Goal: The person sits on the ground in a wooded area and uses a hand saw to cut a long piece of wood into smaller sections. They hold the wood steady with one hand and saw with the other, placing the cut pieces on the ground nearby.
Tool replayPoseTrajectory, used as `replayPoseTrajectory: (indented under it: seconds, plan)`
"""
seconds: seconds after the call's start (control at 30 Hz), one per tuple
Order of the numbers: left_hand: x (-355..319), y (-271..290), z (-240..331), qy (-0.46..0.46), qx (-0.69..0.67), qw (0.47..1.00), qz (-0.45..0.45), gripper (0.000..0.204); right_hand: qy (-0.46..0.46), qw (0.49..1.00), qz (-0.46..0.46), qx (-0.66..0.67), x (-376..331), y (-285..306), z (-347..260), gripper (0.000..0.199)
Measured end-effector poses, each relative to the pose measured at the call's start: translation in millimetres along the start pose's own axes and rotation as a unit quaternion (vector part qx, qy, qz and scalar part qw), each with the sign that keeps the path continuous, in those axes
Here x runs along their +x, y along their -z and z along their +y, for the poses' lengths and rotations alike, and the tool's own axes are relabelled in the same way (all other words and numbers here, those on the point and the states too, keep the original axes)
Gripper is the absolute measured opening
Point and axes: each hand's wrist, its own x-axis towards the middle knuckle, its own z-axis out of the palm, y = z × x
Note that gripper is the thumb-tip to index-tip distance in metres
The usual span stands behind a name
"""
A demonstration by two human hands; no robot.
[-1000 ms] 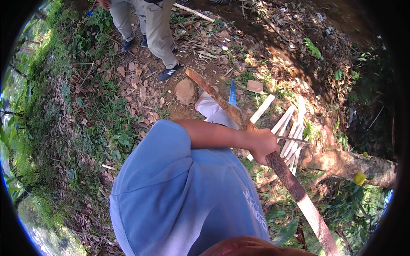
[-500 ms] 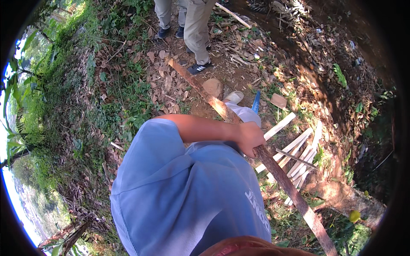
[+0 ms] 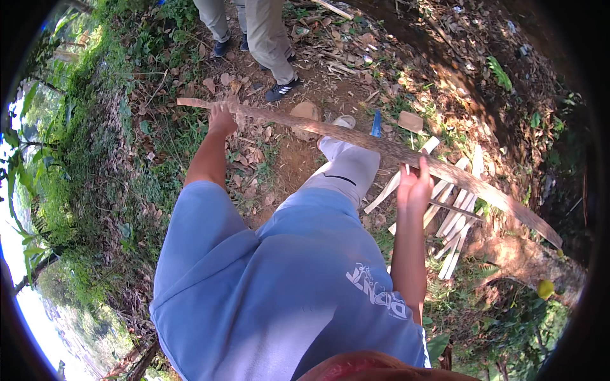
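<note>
A long, rough, bark-brown wooden plank (image 3: 346, 135) lies across both hands in front of me, slanting from far left to near right. Near its far left end, my left hand (image 3: 221, 120) is closed over it with the arm stretched out. Further along, right of the middle, my right hand (image 3: 416, 185) grips the near edge, its fingers partly hidden by the wood. The plank's right end (image 3: 553, 236) sticks out well past that hand, over the ground.
Pale split wooden strips (image 3: 459, 219) lie piled beyond my right hand. A narrow blue object (image 3: 376, 124), a flat brown block (image 3: 410, 121) and a stone (image 3: 305, 112) are near my feet. People's legs (image 3: 270, 47) stand ahead. A log (image 3: 502, 251) lies at right; leafy undergrowth covers the left.
The plank has swung to lie more crosswise. My left hand has gone from its middle to the far left end, and my right hand has come into view, gripping right of the middle.
</note>
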Motion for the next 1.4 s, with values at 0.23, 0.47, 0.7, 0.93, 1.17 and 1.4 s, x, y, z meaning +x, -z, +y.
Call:
replayPoseTrajectory:
  seconds: [0.23, 0.47, 0.7, 0.93, 1.17, 1.4]
  plan:
    - [-32.8, -80.2, -148.4, 0.122, -0.133, 0.937, -0.3, 0.065, -0.105, 0.994, -0.026, -0.013, 27.1, 9.0, 113.7, 0.024]
    - [-109.5, -79.8, -220.7, 0.212, -0.23, 0.892, -0.327, 0.034, -0.142, 0.975, 0.005, -0.171, 81.9, -26.2, 100.8, 0.027]
    - [-94.4, -37.3, -264.1, 0.156, -0.193, 0.928, -0.278, 0.029, -0.075, 0.991, -0.093, -0.062, 131.6, -18.4, 106.6, 0.073]
    - [-57.8, -54.3, -222.6, 0.149, -0.172, 0.915, -0.334, 0.037, -0.244, 0.892, -0.152, -0.348, 20.5, 202.9, 170.0, 0.036]
    - [39.5, -68.5, -125.4, -0.336, 0.187, 0.886, -0.26, 0.023, -0.425, 0.421, -0.117, -0.793, -210.0, 595.4, 234.3, 0.036]
    - [51.1, -76.6, -31.7, -0.225, -0.13, 0.928, -0.268, 0.022, -0.53, 0.669, 0.354, -0.382, -288.3, 555.6, 242.5, 0.029]
